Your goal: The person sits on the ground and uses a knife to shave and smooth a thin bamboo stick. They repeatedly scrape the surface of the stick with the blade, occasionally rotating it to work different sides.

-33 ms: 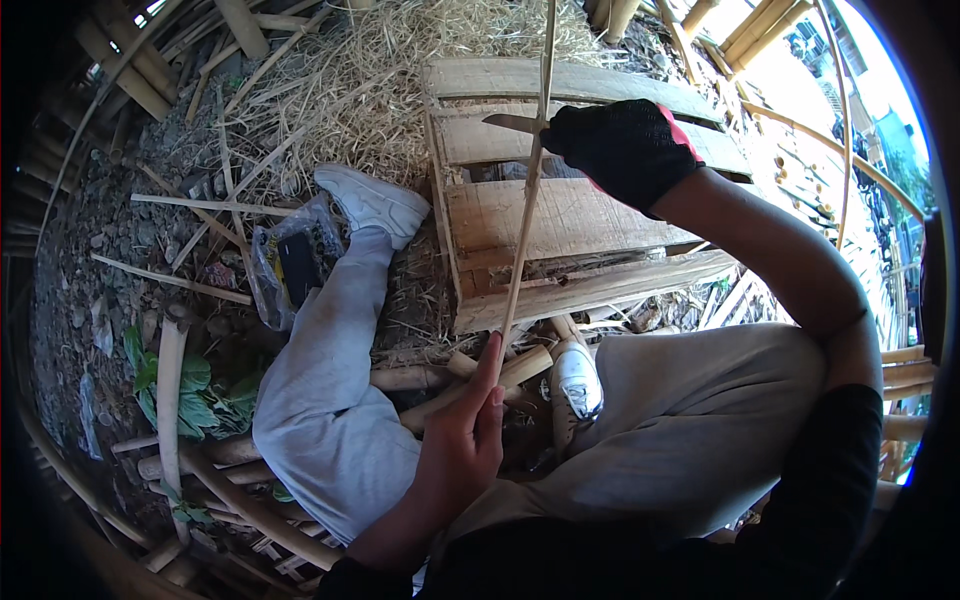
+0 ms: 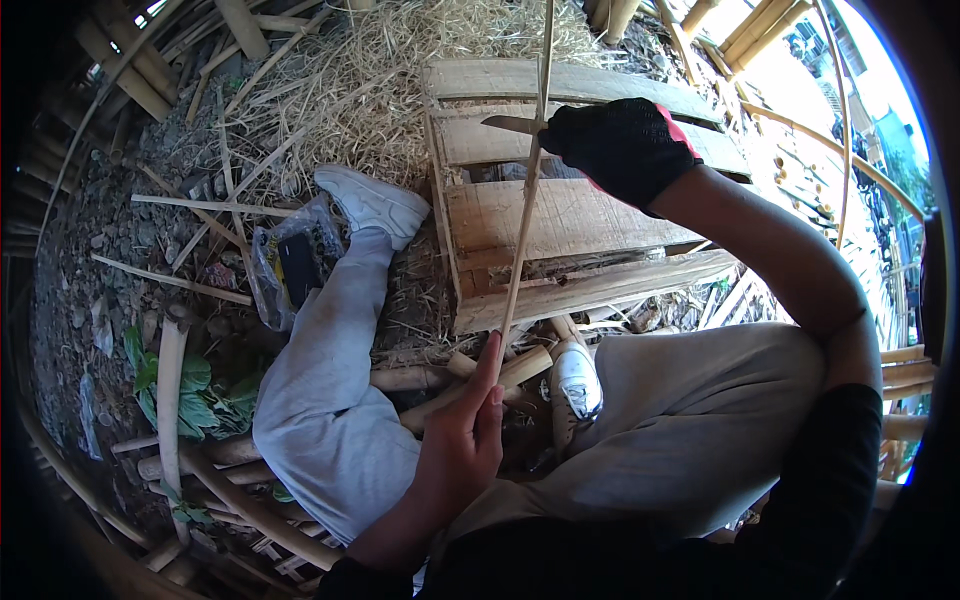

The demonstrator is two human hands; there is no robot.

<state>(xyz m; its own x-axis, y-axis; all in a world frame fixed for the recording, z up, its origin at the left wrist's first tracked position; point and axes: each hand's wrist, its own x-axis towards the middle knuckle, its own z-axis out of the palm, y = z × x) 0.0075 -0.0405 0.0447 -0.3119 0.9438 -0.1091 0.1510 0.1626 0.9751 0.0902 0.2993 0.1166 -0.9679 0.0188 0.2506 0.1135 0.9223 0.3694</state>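
A long, thin bamboo strip (image 2: 526, 220) runs from my lap up past the top of the view, over a slatted wooden pallet (image 2: 560, 215). Its near end is gripped by my bare left hand (image 2: 462, 435), thumb and fingers closed along it. In a black glove with red on its back, my right hand (image 2: 622, 150) is closed round a knife, whose handle the glove hides. The knife blade (image 2: 512, 123) points left and lies across the strip, touching or nearly touching it above the pallet.
Straw and shavings (image 2: 370, 90) cover the ground beyond my outstretched left leg. A clear plastic bag with a dark item (image 2: 297, 268) lies beside that leg. Bamboo poles (image 2: 170, 400) and green leaves (image 2: 200, 395) are at the left, more cut bamboo (image 2: 525, 367) between my feet.
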